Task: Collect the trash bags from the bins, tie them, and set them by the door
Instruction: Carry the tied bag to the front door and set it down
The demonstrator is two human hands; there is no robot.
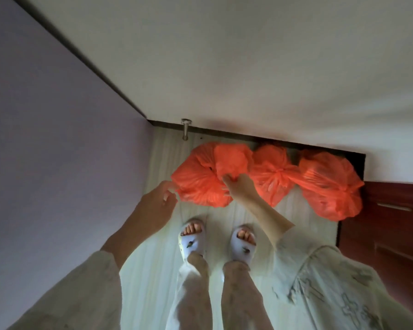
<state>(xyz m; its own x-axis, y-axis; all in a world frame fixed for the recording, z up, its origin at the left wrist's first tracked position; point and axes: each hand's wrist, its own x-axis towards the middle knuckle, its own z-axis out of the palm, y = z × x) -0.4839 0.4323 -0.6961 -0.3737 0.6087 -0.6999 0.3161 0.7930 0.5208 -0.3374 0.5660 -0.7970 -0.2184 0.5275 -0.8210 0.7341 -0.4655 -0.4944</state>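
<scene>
Three orange trash bags lie in a row on the pale floor along the wall's dark baseboard. The left bag [196, 184] is the nearest to me. The middle bag [272, 175] and the right bag [332, 186] are knotted at the top. My right hand [239, 186] grips a bunched top flap of the left bag and holds it up. My left hand [157, 206] hovers at that bag's left edge, fingers loosely curled, pinching a thin corner of the plastic. A dark red wooden door [386, 222] stands just right of the bags.
A metal door stopper [185, 128] sticks out of the baseboard left of the bags. A lilac wall [57, 139] closes the left side. My feet in white slippers [193, 241] stand on the floor just in front of the bags.
</scene>
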